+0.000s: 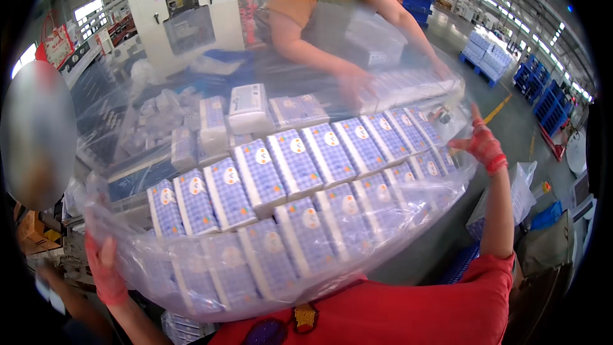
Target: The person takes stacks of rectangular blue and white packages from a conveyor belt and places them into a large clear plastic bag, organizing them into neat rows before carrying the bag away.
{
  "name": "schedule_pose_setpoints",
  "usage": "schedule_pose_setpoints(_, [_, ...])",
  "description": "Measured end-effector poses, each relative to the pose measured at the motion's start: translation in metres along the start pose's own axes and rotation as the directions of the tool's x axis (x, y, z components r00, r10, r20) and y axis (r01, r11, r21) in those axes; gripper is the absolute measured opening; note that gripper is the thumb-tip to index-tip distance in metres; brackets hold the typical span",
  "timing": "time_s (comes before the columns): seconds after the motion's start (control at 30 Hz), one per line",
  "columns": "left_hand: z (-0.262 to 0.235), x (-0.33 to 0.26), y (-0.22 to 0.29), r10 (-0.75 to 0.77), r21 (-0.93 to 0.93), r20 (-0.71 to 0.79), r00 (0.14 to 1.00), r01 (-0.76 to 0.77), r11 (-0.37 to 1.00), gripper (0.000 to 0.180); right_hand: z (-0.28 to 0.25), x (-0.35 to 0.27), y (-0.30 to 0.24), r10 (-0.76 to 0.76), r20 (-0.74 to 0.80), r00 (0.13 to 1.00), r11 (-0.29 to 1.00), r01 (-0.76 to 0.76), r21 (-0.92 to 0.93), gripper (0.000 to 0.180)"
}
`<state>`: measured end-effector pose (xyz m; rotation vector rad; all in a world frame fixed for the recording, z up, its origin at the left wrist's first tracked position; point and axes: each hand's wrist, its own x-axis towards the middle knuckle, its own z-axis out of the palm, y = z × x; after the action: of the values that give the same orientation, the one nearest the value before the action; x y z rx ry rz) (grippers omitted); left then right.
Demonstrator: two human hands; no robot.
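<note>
A large clear plastic bag (408,201) stretches around two rows of blue-and-white tissue packs (294,160). At its lower left end my left hand (105,271), in a red glove, is closed on the film, its fingers partly behind it. At the right end my right hand (484,145), also in a red glove, has thumb and forefinger spread apart against the bag's edge. Across from me a co-worker's hands (357,86) rest on a row of packs (412,89) under the film.
More loose packs (249,102) lie on the work surface behind the rows. A white machine cabinet (182,6) stands at the back left. Blue pallets (546,102) and a wrapped stack (485,54) are on the floor at right. Another plastic bag (520,191) sits beside my right arm.
</note>
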<state>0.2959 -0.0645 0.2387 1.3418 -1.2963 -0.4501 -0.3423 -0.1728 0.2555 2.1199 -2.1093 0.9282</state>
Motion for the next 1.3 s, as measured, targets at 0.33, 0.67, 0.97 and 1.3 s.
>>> schedule_pose_setpoints(0.33, [0.02, 0.024, 0.018, -0.052, -0.141, -0.343, 0.938, 0.003, 0.99, 0.027, 0.045, 0.043, 0.082, 0.061, 0.413, 0.909, 0.602, -0.364, 0.711, 0.057])
schedule_pose_setpoints(0.67, [0.006, 0.025, -0.01, -0.073, -0.254, -0.411, 0.909, -0.037, 0.966, 0.019, 0.119, 0.026, 0.049, -0.04, 0.388, 0.921, 0.553, -0.303, 0.776, 0.028])
schedule_pose_setpoints(0.97, [-0.135, 0.03, -0.008, 0.12, 0.078, -0.623, 0.773, -0.092, 0.993, 0.03, 0.011, 0.069, 0.073, 0.411, -0.363, 0.837, 0.611, 0.043, 0.79, 0.006])
schedule_pose_setpoints(1.3, [0.152, 0.025, 0.114, 0.36, 0.283, 0.838, 0.41, -0.891, 0.355, 0.018, 0.027, 0.042, -0.162, -0.914, 0.305, 0.268, 0.406, 0.641, 0.652, 0.023])
